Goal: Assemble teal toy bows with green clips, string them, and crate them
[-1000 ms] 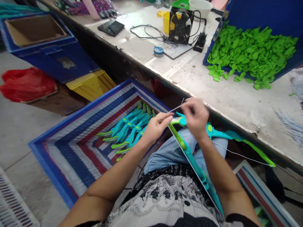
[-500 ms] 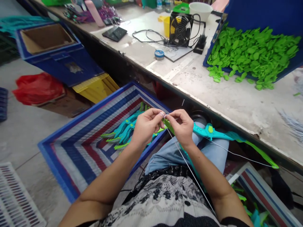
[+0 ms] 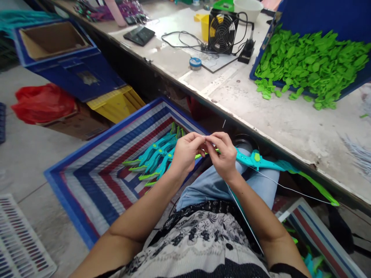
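Now L hand (image 3: 187, 152) and R hand (image 3: 223, 156), apart a sec ago, meet at the tips, both pinching white string (image 3: 252, 231) (mostly hidden there), so work's prob. down to one spot, w/ a teal-green bow (image 3: 257, 159) across the lap (image 3: 199, 190) below the counter's (image 3: 290, 131) front edge.

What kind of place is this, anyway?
Probably an assembly workshop: loose green pieces spill from a blue bin on a worn workbench, and a striped crate below holds several matching teal-and-green bow-shaped items.
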A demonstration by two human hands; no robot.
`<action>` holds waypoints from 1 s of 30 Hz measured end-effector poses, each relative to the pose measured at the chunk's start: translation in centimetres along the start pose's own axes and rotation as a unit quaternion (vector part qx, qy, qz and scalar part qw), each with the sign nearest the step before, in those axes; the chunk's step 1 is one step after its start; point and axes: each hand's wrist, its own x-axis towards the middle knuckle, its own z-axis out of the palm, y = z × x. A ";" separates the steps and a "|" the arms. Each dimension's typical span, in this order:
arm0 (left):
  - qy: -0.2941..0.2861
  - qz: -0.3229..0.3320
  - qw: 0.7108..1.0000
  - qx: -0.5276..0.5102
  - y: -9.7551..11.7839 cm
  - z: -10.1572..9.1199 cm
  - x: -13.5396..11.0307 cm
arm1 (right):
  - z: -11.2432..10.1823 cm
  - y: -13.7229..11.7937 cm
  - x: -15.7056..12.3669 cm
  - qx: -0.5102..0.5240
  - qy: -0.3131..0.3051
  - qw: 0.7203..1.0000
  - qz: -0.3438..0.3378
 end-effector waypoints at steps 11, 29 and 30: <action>-0.063 0.093 0.974 0.197 -0.1 -1.1 -0.4 | -1.6 0.2 1.1 -0.153 -0.072 0.982 -0.079; -0.048 0.162 0.905 0.391 -2.2 -6.0 -2.1 | 1.8 1.3 -2.7 0.099 -0.119 0.988 0.027; -0.057 0.149 0.902 0.401 -2.2 -6.4 -2.3 | 2.0 1.4 -3.0 0.092 -0.128 0.987 0.015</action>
